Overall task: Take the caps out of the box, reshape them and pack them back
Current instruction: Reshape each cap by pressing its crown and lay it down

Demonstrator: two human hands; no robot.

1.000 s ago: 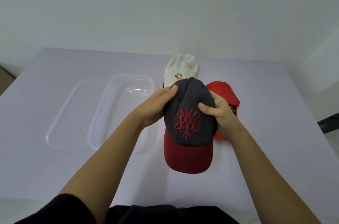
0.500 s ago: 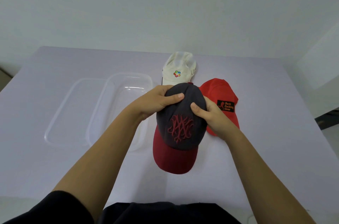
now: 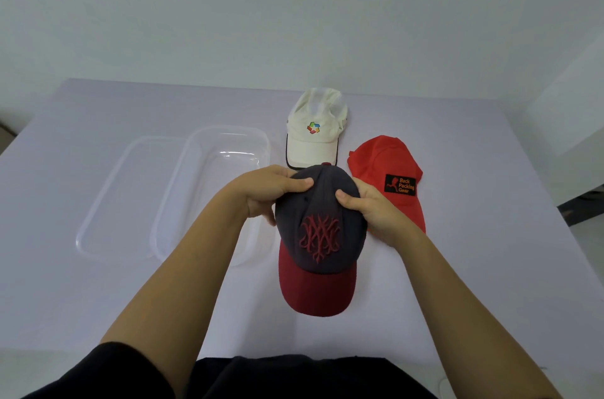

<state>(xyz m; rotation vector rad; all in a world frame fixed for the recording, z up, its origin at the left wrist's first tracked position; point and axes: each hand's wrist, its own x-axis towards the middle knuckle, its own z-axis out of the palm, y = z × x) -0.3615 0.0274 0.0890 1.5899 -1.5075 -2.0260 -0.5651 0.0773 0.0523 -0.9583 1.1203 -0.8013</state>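
A dark grey cap (image 3: 318,232) with a red embroidered emblem and a dark red brim is held over the table, brim toward me. My left hand (image 3: 266,192) grips its crown from the left, thumb on top. My right hand (image 3: 372,207) grips the crown from the right, thumb pressed into the fabric. A white cap (image 3: 315,129) with a coloured logo lies on the table behind it. A red cap (image 3: 390,173) with a black patch lies to the right, partly hidden by my right hand. The clear plastic box (image 3: 225,143) stands on the left with nothing in it.
The box's clear lid (image 3: 108,199) lies flat against the box's left side. The lilac table (image 3: 474,268) ends at a white wall behind and drops off at the right edge. Bare tabletop lies in front of the box and to the right of the red cap.
The grey cap and both hands shifted slightly left and away from me, uncovering more of the red cap. My thumbs have moved higher on the crown.
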